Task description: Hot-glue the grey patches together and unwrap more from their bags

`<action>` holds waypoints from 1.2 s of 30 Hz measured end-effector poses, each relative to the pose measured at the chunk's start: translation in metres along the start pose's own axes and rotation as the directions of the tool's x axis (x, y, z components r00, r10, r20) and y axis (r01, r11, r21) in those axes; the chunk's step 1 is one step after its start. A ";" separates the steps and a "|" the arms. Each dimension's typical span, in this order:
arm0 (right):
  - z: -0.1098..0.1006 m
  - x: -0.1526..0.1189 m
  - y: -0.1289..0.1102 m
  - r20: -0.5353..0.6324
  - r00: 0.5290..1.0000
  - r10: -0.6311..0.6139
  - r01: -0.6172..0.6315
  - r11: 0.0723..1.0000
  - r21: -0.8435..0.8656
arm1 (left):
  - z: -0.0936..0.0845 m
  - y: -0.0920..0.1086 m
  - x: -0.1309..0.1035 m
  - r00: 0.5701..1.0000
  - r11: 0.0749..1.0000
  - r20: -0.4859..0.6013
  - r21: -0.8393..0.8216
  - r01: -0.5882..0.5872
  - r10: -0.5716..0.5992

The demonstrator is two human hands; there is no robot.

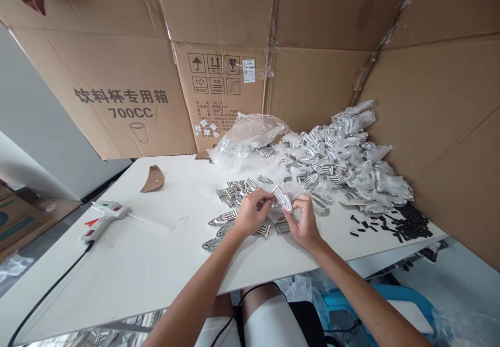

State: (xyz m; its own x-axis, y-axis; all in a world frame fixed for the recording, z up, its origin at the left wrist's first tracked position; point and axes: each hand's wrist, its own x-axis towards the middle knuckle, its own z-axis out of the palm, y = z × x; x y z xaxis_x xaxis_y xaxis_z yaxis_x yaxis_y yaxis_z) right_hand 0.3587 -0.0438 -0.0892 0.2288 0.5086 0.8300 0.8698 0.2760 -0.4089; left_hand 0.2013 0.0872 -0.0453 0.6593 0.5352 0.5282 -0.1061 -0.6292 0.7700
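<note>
Between my hands, above the table, is a small silver-white pointed piece with a ridged outline [282, 199], shaped like an emblem or buckle. My right hand [305, 223] pinches its lower right end between thumb and fingers. The curled fingers of my left hand [253, 212] meet at its left edge; their exact grip is partly hidden. Similar bare metal pieces [230, 195] lie in a loose heap beyond and beside my left hand, with several [224, 218] near its wrist. Behind my right hand rises a large pile of such pieces in clear plastic bags [332, 154].
Small black strips [410, 224] lie scattered at the table's right. A glue gun [105, 217] with a black cord rests at the left, near a brown cardboard scrap [153, 178]. A clear plastic bag [253, 133] stands before the cardboard wall [230, 13]. A blue stool [402, 295] is below.
</note>
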 end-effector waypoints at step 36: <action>-0.004 0.005 -0.003 -0.034 0.992 0.119 -0.120 0.993 -0.009 | -0.006 0.011 0.004 0.975 0.943 -0.045 -0.265 0.200 -0.220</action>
State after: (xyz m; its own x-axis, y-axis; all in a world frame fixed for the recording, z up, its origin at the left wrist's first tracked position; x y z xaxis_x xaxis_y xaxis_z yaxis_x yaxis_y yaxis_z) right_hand 0.3586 -0.0453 -0.0824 0.3454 0.5102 0.7876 0.8401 0.2060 -0.5019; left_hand 0.1978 0.0856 -0.0325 0.6325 0.6850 0.3616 -0.1653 -0.3367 0.9270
